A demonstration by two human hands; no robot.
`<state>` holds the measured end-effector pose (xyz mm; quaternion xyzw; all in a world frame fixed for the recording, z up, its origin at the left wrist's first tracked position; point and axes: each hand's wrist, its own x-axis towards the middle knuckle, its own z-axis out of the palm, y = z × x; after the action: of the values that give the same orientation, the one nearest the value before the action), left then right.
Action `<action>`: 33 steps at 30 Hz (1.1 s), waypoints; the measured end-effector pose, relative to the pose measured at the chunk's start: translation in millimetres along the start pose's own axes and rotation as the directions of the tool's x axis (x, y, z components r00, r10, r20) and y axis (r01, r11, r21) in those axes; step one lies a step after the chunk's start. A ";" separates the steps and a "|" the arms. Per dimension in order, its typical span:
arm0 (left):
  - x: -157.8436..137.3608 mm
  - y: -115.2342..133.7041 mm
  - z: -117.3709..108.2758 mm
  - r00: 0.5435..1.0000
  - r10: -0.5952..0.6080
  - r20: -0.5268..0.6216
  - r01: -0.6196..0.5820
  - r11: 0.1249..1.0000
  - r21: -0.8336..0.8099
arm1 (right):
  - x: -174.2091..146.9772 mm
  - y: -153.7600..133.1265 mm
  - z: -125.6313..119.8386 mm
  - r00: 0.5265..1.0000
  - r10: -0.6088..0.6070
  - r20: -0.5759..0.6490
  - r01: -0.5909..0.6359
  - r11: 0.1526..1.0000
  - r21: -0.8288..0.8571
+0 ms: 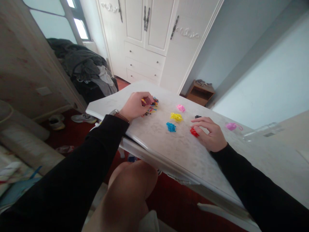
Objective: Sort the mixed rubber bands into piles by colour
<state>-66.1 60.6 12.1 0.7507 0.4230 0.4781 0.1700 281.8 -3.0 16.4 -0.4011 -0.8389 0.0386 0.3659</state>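
My left hand [136, 104] is over a mixed pile of small, thin multicoloured pieces [154, 103], its fingers curled together at the pile; what they pinch is hidden. On the same white table, separate heaps of similar pieces lie sorted by colour: pink [181, 108], yellow [176, 117], blue [171, 127], red [193, 131] and black [197, 116]. My right hand [209, 132] rests beside the red heap with its thumb at it. Its index finger stretches out between the red and black heaps, and the fingers are apart. The pieces are too small to name exactly.
Right of my right hand lie a pinkish-purple item with a loop [233, 126] and a clear plastic bottle [263, 131] on its side. The white table's [164, 154] front edge runs above my knee. Beyond stand a white wardrobe [145, 48] and a small wooden cabinet [200, 92].
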 end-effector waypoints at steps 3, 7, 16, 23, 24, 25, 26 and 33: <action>1.1 -3.4 0.2 1.000 -0.001 -0.005 0.001 1.000 0.011 | 0.0 -0.3 0.1 1.000 -0.003 0.000 0.003 1.000 -0.001; 2.1 -5.4 -0.1 1.000 -0.014 -0.007 0.014 1.000 0.026 | 0.1 -0.9 0.5 1.000 -0.009 -0.006 0.009 1.000 0.007; 0.0 -4.1 -0.5 1.000 -0.005 -0.017 0.005 1.000 0.015 | -0.3 -1.5 0.7 1.000 -0.014 -0.003 0.015 1.000 0.012; 2.0 -6.0 0.1 1.000 -0.021 0.000 0.021 1.000 0.004 | 0.0 -0.7 0.7 1.000 -0.005 0.002 0.005 1.000 0.010; 1.8 -4.9 -0.1 0.999 -0.032 0.002 0.032 0.999 -0.001 | 0.0 -0.6 0.7 1.000 -0.005 0.002 0.005 1.000 0.010; 1.5 -3.5 -0.3 0.999 -0.041 0.003 0.041 0.999 -0.004 | 0.0 -0.5 0.7 1.000 -0.005 0.002 0.005 1.000 0.011; 1.2 -2.1 -0.5 0.999 -0.047 0.004 0.047 0.999 -0.006 | 0.0 -0.5 0.7 1.000 -0.005 0.002 0.005 1.000 0.012; -0.4 1.4 -0.3 1.000 -0.027 -0.011 0.027 1.000 -0.006 | -0.1 -1.3 0.0 1.000 -0.018 0.008 0.018 1.000 0.010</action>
<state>-65.7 59.4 13.0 0.7417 0.4327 0.4813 0.1763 281.0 -3.9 16.7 -0.3918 -0.8437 0.0412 0.3647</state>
